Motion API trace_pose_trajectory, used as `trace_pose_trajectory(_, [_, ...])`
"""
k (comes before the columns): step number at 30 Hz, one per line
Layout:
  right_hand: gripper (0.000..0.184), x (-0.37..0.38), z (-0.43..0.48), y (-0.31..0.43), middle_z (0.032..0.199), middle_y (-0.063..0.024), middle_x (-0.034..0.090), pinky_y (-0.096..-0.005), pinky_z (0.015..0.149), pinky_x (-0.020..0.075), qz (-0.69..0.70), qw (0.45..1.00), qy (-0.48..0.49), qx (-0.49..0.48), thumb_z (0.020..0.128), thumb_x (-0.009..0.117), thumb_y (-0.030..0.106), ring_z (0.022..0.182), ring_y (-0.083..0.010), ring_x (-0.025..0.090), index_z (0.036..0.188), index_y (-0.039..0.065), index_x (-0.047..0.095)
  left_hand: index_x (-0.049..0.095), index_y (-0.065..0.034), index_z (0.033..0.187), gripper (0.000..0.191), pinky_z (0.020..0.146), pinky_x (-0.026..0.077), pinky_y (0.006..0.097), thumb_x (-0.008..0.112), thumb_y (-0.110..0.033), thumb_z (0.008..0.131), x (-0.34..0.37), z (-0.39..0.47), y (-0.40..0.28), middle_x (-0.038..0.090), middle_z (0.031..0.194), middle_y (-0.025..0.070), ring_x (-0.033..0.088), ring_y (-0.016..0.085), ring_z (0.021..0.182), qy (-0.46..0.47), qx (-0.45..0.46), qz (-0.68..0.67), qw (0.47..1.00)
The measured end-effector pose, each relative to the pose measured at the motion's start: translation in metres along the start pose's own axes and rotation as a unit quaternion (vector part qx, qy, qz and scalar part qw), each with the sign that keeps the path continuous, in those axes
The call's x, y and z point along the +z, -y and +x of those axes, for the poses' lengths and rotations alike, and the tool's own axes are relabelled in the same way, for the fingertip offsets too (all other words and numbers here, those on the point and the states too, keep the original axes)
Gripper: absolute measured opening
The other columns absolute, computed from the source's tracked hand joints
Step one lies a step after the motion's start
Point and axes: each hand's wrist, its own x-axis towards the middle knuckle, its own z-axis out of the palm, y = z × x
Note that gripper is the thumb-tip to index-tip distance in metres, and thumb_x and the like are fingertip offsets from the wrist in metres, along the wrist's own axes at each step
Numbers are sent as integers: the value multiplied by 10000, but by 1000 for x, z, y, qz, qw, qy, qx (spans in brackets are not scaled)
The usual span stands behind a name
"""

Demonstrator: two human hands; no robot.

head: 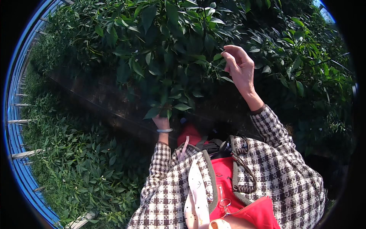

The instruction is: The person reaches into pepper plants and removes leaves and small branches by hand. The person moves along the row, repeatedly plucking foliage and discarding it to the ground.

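Note:
My right hand (239, 64) is raised at the edge of a leafy pepper plant (171, 45). Its fingers curl towards the thumb beside a small green leaf (218, 57); whether they pinch that leaf, I cannot tell. Lower down, my left hand (161, 122) reaches in under the plant's hanging leaves (182, 107). Those leaves cover its fingertips, so what it touches stays hidden. A pale bangle (164, 130) circles the left wrist. Both arms wear black-and-white checked sleeves.
More pepper plants grow in a row at the lower left (94, 171) and at the right (311, 57). Dark, shaded ground (100, 100) runs between the rows. Along the left rim curves a blue band with pale posts (27, 154). My checked jacket (271, 171) hangs unfastened in front.

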Motion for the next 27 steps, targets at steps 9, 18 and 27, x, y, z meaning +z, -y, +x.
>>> trace_pose_trajectory(9, [309, 91, 86, 34, 770, -61, 724, -252, 566, 520, -185, 978, -77, -62, 915, 729, 221, 604, -92, 662, 1120, -7, 694, 698, 49, 1127, 244, 917, 561, 354, 617, 48, 897, -26, 53, -13, 705, 1087, 125, 678, 226, 1035, 214, 44, 27, 976])
trace_pose_trajectory(18, [198, 130, 87, 28, 822, -29, 753, -191, 464, 475, -76, 975, -207, -35, 949, 681, 124, 579, -62, 662, 1113, 35, 748, 749, -47, 1065, 227, 776, 565, 373, 710, -19, 843, -35, 195, -67, 750, 1014, 139, 732, 258, 897, 351, 273, 305, 842])
trace_pose_trajectory(27, [210, 146, 76, 45, 850, -32, 741, -214, 536, 491, -124, 951, -282, -26, 925, 731, 196, 606, -55, 639, 1042, 21, 731, 748, -40, 1057, 242, 820, 535, 426, 757, -44, 815, -9, 249, -88, 731, 989, 167, 695, 367, 920, 337, 219, 224, 888])
